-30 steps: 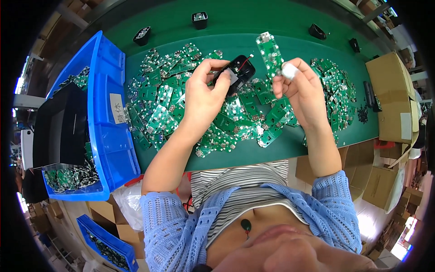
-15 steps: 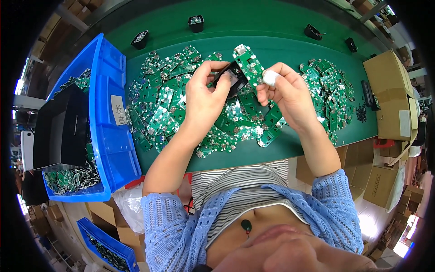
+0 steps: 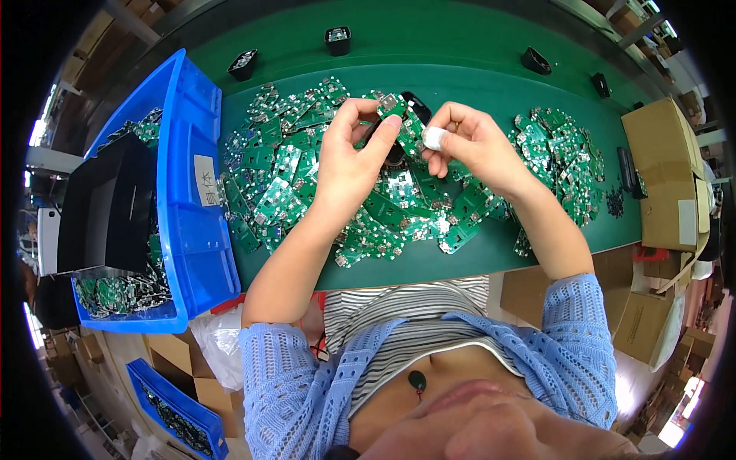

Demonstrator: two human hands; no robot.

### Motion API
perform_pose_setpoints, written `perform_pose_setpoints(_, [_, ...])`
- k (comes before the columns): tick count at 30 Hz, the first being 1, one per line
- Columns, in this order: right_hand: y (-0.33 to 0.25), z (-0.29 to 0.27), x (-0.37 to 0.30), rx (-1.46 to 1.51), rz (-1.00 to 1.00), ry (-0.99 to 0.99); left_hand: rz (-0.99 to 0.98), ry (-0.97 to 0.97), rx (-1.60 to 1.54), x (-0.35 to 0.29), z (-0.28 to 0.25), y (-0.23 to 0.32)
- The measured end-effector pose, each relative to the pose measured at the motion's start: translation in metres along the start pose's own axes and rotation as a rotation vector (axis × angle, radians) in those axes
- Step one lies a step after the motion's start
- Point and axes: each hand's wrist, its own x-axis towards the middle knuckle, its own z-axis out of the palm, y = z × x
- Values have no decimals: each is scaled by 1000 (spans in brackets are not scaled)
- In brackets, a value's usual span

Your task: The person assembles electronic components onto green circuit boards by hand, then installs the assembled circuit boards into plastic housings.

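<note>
My left hand (image 3: 346, 153) is closed around a black plastic case (image 3: 416, 107), most of it hidden behind the fingers and a board. Its thumb presses on a green circuit board (image 3: 412, 132) that lies over the case at a slant. With thumb and fingers pinched, my right hand (image 3: 471, 146) grips the board's lower right end; a white wrap (image 3: 434, 138) covers that thumb tip. Under both hands spreads a large loose pile of green circuit boards (image 3: 280, 165). Whether the board sits inside the case or only rests against it, I cannot tell.
Right of my hands lies a second board pile (image 3: 558, 165), with small black parts (image 3: 614, 198) and a cardboard box (image 3: 663, 169) beyond. At left stands a blue crate (image 3: 192, 253) holding boards and a black box (image 3: 107, 207). Small black cups (image 3: 337, 46) line the back.
The circuit board has come down and left onto the black case, covering its open side. My left thumb has moved from inside the case onto the board; my right hand followed leftward.
</note>
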Motion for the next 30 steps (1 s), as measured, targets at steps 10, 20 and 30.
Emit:
perform_pose_setpoints(10, [-11,17,-3,-542,-562,286,-82,41,84,-2,0,10])
perform_pose_setpoints(20, [-8,15,-11,-749,-656,306,67,11,159,-10,8,20])
perform_pose_setpoints(30, [-28,17,-15,-1260,-762,171,557,66,467,-16,10,20])
